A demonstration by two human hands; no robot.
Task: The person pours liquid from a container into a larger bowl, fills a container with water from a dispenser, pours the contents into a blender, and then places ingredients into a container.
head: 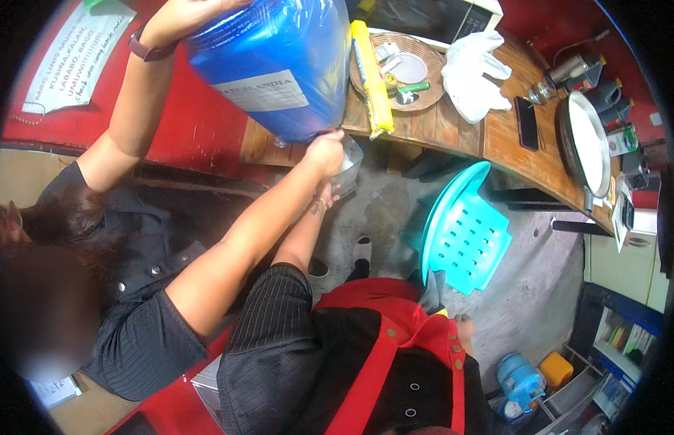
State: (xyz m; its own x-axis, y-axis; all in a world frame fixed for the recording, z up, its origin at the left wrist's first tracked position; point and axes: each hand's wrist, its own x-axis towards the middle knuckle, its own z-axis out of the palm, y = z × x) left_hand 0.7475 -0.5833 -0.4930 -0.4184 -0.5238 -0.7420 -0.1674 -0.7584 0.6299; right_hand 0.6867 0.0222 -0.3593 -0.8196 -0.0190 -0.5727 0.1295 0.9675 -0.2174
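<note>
My left hand (328, 194), on a tattooed forearm, holds a clear plastic container (349, 168) from its lower side. That container stands under the lower end of a large blue container (271, 60) wrapped in clear plastic. A co-worker's hand (325, 154) is at the clear container's upper edge, by the bottom of the wrap; the co-worker's other hand (198, 13) supports the blue container higher up. My right hand (465, 328) hangs beside my red apron (369, 296), its fingers partly hidden. Whether it holds anything cannot be told.
A turquoise plastic chair (465, 234) stands right of centre. On the wooden table (424, 130) are a wicker basket (437, 98), a yellow packet (371, 76), a white plastic bag (473, 76), a phone (526, 124) and a round pan (587, 144). The co-worker is close on the left.
</note>
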